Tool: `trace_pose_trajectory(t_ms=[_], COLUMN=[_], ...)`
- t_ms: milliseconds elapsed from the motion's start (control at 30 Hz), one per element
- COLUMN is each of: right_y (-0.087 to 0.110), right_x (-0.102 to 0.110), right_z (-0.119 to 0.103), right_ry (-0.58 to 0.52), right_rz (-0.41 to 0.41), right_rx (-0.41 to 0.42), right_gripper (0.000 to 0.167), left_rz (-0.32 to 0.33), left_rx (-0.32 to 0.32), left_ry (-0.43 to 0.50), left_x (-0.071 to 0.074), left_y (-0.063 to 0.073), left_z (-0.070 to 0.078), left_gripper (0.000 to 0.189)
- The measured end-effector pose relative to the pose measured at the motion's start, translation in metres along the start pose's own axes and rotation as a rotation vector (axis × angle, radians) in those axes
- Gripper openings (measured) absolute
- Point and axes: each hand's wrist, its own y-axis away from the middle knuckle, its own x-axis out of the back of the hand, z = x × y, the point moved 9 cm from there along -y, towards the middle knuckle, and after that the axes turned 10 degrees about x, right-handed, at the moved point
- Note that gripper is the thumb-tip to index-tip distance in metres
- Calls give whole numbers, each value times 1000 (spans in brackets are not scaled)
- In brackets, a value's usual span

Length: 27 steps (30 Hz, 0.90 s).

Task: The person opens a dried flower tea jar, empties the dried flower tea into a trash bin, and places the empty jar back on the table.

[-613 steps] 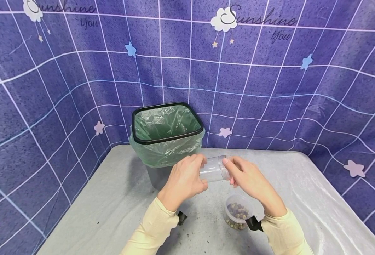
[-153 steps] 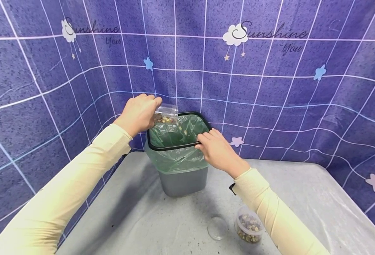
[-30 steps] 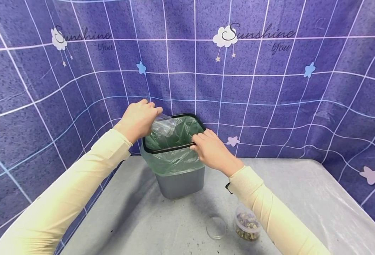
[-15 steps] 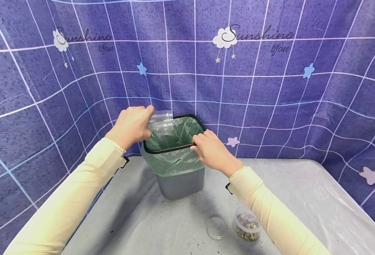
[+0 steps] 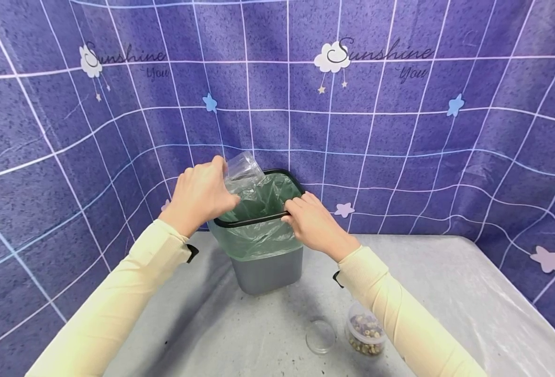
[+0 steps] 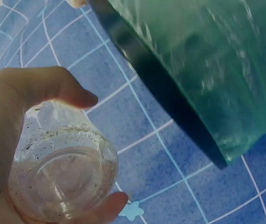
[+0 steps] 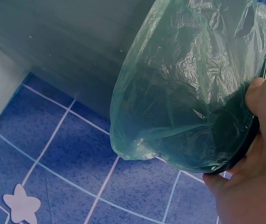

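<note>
My left hand grips a clear plastic jar above the left side of the bin's opening. The jar lies tilted, its mouth toward the upper right, and small dark specks cling to its inner wall in the left wrist view. With the right hand, I hold the black rim at the bin's right corner, thumb on the liner side in the right wrist view. The grey bin stands upright, lined with a translucent green bag folded over its outside. Its bottom inside is hidden.
On the grey-covered table, a clear round lid lies in front of the bin. Beside it stands a see-through tub of small brownish pieces, near my right sleeve. A purple gridded cloth rises behind.
Earlier both hands held the jar; its lid now lies on the table. Pieces fell from it into the bin while the right hand gripped the rim. The jar, then tipped down, has swung mouth upward.
</note>
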Motion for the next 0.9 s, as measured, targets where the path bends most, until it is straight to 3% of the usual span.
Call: trace_pose_trajectory(t_ms=[367, 700, 900], right_y=[-2, -3, -1], right_x=[1, 0, 1], right_z=[0, 2, 6], right_ry=[-31, -118, -191], right_rz=[-38, -91, -89], right_rx=[-6, -57, -102], right_gripper=[18, 18, 23], left_rz=[62, -58, -66], left_rx=[159, 310, 301], left_ry=[165, 386, 470], left_x=[7, -2, -10], left_y=[13, 34, 48], left_z=[-5, 0, 13], left_gripper=[56, 67, 73])
